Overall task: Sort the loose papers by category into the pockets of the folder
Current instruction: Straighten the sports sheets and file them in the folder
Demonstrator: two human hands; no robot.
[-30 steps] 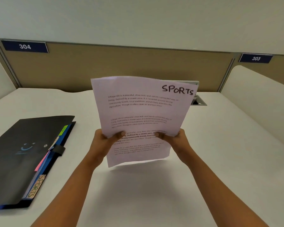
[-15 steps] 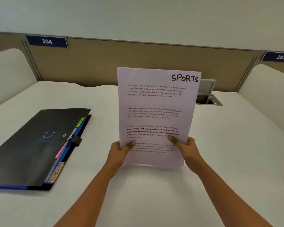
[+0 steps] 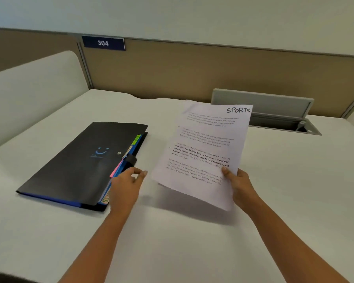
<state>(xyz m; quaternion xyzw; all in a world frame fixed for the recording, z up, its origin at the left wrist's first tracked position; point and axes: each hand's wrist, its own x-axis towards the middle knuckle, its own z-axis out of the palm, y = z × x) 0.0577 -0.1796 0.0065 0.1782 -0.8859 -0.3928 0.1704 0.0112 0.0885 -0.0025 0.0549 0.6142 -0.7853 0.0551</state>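
Note:
My right hand (image 3: pixel 238 183) pinches the lower right corner of a white printed sheet (image 3: pixel 204 148) headed "SPORTS", held tilted above the table. A closed black folder (image 3: pixel 80 162) with a blue smiley print lies flat to the left, with coloured tabs showing along its right edge. My left hand (image 3: pixel 127 182) is off the sheet and hovers at that right edge of the folder, near the black elastic strap, fingers loosely curled and holding nothing. Whether it touches the folder I cannot tell.
The white table (image 3: pixel 192 242) has an open grey cable hatch (image 3: pixel 274 117) at the back right. A tan partition with a "304" sign (image 3: pixel 103 43) stands behind. White side panels rise at the left and far right.
My left hand has let go of the sheet and moved left to the folder's edge. The sheet is now lower and tilted, held by my right hand alone. The view has turned left.

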